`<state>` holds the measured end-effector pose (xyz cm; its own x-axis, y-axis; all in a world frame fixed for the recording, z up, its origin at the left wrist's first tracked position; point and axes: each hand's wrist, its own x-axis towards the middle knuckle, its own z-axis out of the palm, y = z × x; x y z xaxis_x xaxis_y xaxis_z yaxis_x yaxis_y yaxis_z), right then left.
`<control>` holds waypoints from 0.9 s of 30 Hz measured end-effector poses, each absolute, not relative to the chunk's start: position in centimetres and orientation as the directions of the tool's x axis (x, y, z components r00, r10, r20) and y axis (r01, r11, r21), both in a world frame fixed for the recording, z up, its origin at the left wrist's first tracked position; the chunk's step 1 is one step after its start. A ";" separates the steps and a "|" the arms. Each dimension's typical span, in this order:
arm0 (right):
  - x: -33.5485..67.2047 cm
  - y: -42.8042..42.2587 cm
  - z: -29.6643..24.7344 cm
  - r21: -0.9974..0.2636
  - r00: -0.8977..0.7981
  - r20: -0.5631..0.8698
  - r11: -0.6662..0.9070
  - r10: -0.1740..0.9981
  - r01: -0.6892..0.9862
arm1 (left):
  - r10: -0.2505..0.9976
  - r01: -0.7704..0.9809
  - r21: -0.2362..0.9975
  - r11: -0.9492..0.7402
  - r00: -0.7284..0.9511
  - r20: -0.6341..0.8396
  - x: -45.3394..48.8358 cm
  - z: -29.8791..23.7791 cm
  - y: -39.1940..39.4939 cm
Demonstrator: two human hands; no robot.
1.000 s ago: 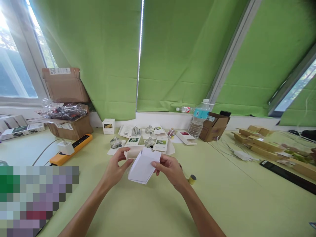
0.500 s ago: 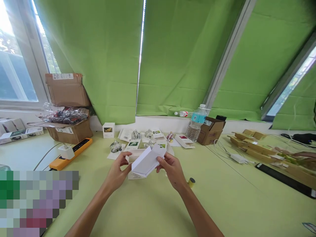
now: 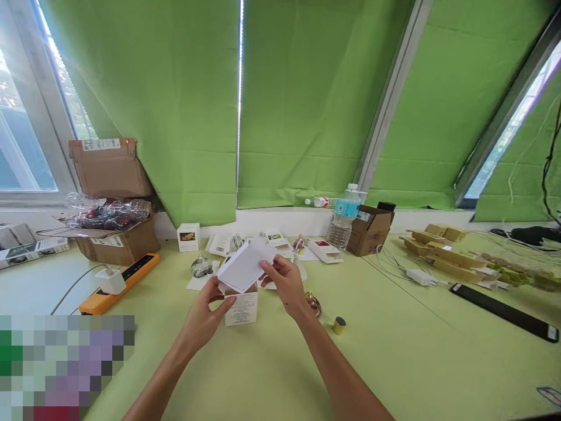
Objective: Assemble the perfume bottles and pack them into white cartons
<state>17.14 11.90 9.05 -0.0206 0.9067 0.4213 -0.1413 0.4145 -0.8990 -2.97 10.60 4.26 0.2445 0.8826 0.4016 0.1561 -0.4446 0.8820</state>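
Observation:
A folded white cardboard piece (image 3: 248,266) is pinched between the thumb and fingers of my right hand (image 3: 284,283). It is tilted over the top of a small white box (image 3: 242,310) with fine print on its front. My left hand (image 3: 205,310) is closed on that box's left side, its thumb at the front upper edge and its fingertips near the cardboard piece. The box's inside is mostly hidden. Partly behind my right wrist lies a brown-and-gold glass ornament (image 3: 313,304). A small gold cylinder with a dark top (image 3: 339,325) is to the right of my right forearm.
Clear glass ornaments (image 3: 201,267) and opened white boxes (image 3: 325,250) lie behind my hands. A closed white box (image 3: 189,237), water bottle (image 3: 344,219) and brown carton (image 3: 370,231) stand farther back. An orange power strip (image 3: 120,283) lies left, a black bar (image 3: 504,311) right.
The white cardboard piece has turned flatter and shifted left and up with my right hand. The box's printed front and the brown-and-gold ornament now show. The view has shifted slightly.

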 end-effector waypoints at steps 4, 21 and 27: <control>17.8 11.8 8.7 -0.882 0.015 0.468 0.469 0.883 -0.046 | 0.892 0.184 0.884 -0.430 0.240 0.384 -3.0 4.2 10.6; 18.4 10.8 8.9 -0.867 -0.028 0.486 0.486 0.873 0.105 | 0.892 0.302 0.839 -0.452 0.169 0.420 -2.2 4.8 9.6; 18.4 10.8 8.7 -0.874 -0.014 0.477 0.476 0.879 0.092 | 0.898 0.315 0.841 -0.439 0.167 0.406 -2.1 5.1 9.4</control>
<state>18.43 10.82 8.73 -0.0139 0.8787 0.4772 0.0917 0.4764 -0.8744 -2.06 9.44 5.10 0.1667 0.8984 0.4064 0.3150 -0.4391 0.8414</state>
